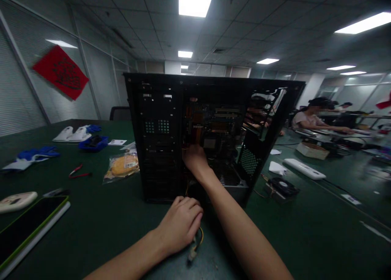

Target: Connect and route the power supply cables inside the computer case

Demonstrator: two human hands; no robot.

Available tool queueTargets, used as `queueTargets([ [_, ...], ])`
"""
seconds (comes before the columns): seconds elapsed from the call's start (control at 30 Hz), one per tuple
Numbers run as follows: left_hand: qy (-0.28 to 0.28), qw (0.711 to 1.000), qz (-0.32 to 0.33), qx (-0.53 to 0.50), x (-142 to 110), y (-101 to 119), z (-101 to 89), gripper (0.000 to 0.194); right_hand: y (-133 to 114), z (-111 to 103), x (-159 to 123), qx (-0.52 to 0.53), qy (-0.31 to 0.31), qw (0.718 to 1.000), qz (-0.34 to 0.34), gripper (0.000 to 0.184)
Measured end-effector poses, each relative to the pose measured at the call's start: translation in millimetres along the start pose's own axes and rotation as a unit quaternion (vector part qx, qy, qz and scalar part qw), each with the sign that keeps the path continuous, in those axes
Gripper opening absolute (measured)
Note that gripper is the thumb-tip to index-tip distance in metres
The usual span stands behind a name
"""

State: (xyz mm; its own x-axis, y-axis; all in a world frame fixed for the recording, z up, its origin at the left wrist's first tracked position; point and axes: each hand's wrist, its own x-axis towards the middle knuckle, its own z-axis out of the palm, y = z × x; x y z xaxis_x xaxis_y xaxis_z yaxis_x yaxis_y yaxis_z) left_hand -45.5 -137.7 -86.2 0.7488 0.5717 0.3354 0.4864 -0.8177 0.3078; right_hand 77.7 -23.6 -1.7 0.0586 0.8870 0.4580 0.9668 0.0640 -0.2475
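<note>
A black computer case stands upright on the green table with its side open toward me, showing the motherboard inside. My right hand reaches into the middle of the case, below and left of the board's centre. Its fingers are blurred and in shadow, so what they touch is hidden. At the case's lower front edge, my left hand is closed, fingers curled over a power cable. The cable's yellow and dark wires come out beneath the hand and end in a pale plug above the table.
Left lie a phone, red-handled pliers, a yellow item in a plastic bag, a blue tray and gloves. On the right are a fan cooler, a white power strip and a box. Another person sits beyond.
</note>
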Motion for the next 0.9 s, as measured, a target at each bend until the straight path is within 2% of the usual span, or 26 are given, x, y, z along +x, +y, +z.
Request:
queueTargets([
  [0.17,-0.003,1.000,0.000,0.003,0,-1,1.8,0.022,1,-1,2,0.014,-0.006,1.000,0.006,0.035],
  [0.37,0.002,1.000,0.003,-0.015,0,-3,6.9,0.021,-10,-9,2,0.021,-0.016,0.999,0.037,0.034],
  [0.63,0.001,0.999,0.009,-0.046,-2,-4,7.4,0.020,-14,-8,5,0.007,-0.015,0.999,0.030,0.035],
  [0.73,-0.003,0.999,0.008,-0.047,-2,-5,6.6,0.021,-4,-22,2,-0.013,-0.052,0.999,-0.002,0.034],
  [0.83,-0.005,0.999,0.007,-0.050,-2,-6,6.4,0.021,14,-49,-6,-0.027,-0.097,0.993,-0.062,0.035],
  [0.9,-0.008,0.999,0.009,-0.051,-2,-6,6.3,0.020,25,-68,-11,-0.033,-0.104,0.988,-0.108,0.027],
])
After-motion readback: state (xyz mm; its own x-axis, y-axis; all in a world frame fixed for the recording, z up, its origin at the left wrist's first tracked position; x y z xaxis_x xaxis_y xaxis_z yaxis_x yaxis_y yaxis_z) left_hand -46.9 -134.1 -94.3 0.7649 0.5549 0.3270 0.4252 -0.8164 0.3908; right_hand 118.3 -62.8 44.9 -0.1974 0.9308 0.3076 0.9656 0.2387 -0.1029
